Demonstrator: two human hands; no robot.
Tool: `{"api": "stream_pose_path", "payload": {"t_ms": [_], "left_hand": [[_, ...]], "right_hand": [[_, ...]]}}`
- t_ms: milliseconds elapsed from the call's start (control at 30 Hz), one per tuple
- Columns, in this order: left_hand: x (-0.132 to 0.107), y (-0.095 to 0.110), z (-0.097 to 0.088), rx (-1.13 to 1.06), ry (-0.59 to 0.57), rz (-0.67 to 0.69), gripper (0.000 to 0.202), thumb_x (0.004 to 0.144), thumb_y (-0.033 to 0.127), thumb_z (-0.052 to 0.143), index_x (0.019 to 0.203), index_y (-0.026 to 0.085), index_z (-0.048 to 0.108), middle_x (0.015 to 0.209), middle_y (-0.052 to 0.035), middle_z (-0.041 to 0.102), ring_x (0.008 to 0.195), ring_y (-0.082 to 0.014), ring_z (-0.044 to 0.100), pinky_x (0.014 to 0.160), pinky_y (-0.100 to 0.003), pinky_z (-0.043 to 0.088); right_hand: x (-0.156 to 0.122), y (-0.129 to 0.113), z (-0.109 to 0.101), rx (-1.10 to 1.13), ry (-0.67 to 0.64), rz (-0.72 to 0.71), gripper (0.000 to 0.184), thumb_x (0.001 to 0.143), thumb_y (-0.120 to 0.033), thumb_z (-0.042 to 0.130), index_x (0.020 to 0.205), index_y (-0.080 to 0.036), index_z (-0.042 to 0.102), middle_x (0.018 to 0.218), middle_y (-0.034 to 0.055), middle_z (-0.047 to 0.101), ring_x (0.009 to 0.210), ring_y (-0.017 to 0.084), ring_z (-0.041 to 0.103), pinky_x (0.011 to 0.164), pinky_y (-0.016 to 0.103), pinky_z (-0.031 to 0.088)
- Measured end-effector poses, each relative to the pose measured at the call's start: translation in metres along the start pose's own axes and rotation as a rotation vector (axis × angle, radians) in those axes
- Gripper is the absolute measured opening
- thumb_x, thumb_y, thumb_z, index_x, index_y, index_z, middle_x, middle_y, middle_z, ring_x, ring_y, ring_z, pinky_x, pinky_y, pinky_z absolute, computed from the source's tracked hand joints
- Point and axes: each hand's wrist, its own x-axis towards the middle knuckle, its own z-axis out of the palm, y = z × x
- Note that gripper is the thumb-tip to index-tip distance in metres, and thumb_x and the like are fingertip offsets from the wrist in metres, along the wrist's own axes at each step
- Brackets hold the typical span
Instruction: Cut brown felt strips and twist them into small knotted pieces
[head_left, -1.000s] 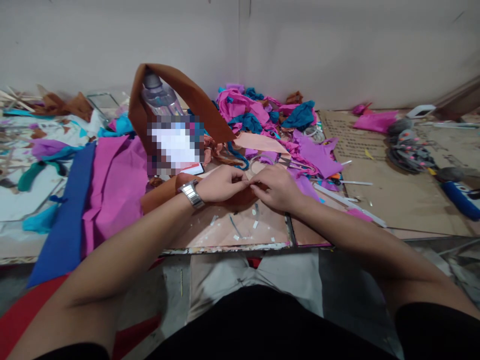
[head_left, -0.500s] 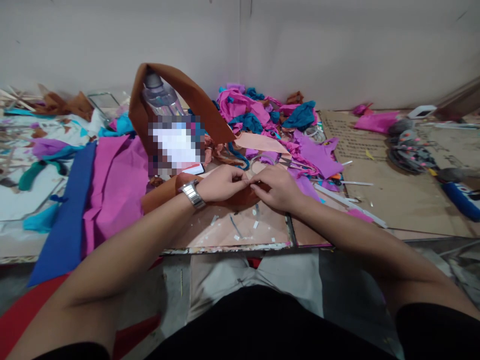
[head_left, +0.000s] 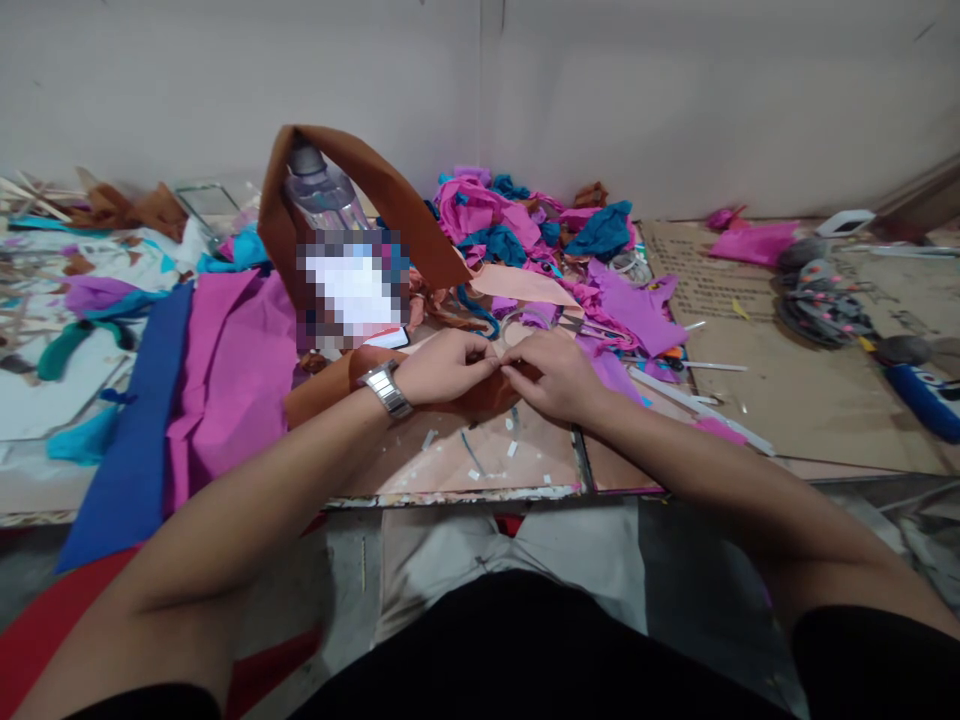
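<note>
My left hand (head_left: 442,368), below a metal wristwatch (head_left: 385,388), is closed in a pinch at the middle of the table. Its fingertips meet those of my right hand (head_left: 559,378), which pinches too. Between and under them runs the edge of a brown crepe paper strip (head_left: 322,398). The fingers partly hide that edge. A long brown paper band (head_left: 382,195) arches over a clear plastic bottle (head_left: 330,200) behind my left hand; whether it is the same piece I cannot tell. Scissors (head_left: 596,330) lie just beyond my right hand.
Crumpled pink and teal paper (head_left: 495,215) is heaped against the wall. Left lie pink sheets (head_left: 240,340), a blue sheet (head_left: 142,400) and green-handled pliers (head_left: 64,350). At right, cardboard (head_left: 735,390) bears a grey bundle (head_left: 821,305) and a blue object (head_left: 922,400). White strips (head_left: 705,410) lie nearby.
Almost nothing differs. Both hands keep their pinch at the same spot, with only a very slight shift of the fingers.
</note>
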Motion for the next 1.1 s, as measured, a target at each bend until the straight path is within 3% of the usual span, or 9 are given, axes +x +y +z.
{"api": "stream_pose_path", "payload": {"t_ms": [567, 1100], "left_hand": [[-0.0003, -0.0009, 0.0004, 0.028, 0.011, -0.01, 0.035, 0.097, 0.044, 0.053, 0.084, 0.016, 0.07, 0.069, 0.0014, 0.058, 0.063, -0.0127, 0.046, 0.063, -0.029, 0.03], [-0.0025, 0.0043, 0.002, 0.104, 0.04, 0.01, 0.032, 0.096, 0.041, 0.054, 0.082, 0.017, 0.069, 0.069, -0.0008, 0.063, 0.064, -0.0142, 0.052, 0.063, -0.029, 0.032]], "right_hand": [[0.0024, -0.0016, -0.0008, -0.012, -0.017, 0.008, 0.011, 0.097, -0.025, 0.06, 0.098, -0.02, 0.069, 0.089, 0.0077, 0.074, 0.087, 0.025, 0.064, 0.081, 0.039, 0.042], [0.0017, -0.0017, 0.001, -0.023, -0.066, -0.001, 0.008, 0.097, -0.023, 0.059, 0.099, -0.019, 0.065, 0.097, 0.0098, 0.074, 0.093, 0.027, 0.063, 0.084, 0.04, 0.041]]}}
